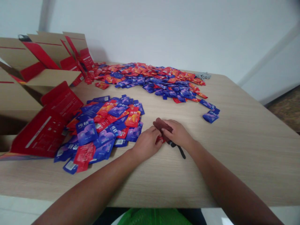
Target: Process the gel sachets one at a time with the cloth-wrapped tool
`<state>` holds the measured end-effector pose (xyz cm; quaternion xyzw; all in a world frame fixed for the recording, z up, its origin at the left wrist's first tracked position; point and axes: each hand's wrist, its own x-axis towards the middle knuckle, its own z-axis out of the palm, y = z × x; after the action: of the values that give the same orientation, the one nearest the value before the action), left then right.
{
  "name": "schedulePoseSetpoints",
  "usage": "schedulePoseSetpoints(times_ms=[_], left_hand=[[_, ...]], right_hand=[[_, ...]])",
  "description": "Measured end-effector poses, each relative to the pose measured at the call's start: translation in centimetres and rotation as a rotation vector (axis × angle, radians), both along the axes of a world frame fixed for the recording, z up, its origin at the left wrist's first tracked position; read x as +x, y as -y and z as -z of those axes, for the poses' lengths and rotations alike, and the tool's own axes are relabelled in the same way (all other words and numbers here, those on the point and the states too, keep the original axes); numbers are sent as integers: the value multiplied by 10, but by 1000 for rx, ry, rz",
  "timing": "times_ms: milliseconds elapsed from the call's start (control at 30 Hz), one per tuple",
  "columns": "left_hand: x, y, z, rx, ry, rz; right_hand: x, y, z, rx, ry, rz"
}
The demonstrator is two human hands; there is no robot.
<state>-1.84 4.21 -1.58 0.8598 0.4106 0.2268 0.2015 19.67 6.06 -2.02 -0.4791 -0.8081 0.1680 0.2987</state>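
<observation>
A small dark-brown object (159,123) with a black strap (181,152) hanging off its near end lies between my hands, just above the table. Its exact kind cannot be made out. My right hand (177,132) is closed around it from the right, thumb across its top. From the left, the bent fingers of my left hand (150,142) pinch its near side, where a bit of red shows at the fingertips. Left of my left hand spreads a pile of purple and orange-red snack packets (106,125), printed with fruit.
Opened red-and-brown cardboard boxes (47,131) stand along the left side, flaps up. A long heap of similar packets (150,76) lies along the back wall, with a grey cloth (203,75) at its right end. Two loose purple packets (211,116) rest on the right.
</observation>
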Motion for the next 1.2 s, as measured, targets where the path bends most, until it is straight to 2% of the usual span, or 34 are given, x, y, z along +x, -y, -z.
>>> schedulePoseSetpoints(times_ms=[500, 1200], left_hand=[[0, 1, -3, 8, -96, -18], [-1, 8, -6, 30, -114, 22]], right_hand=[[9, -6, 4, -25, -8, 200], [31, -21, 14, 22, 94, 360]])
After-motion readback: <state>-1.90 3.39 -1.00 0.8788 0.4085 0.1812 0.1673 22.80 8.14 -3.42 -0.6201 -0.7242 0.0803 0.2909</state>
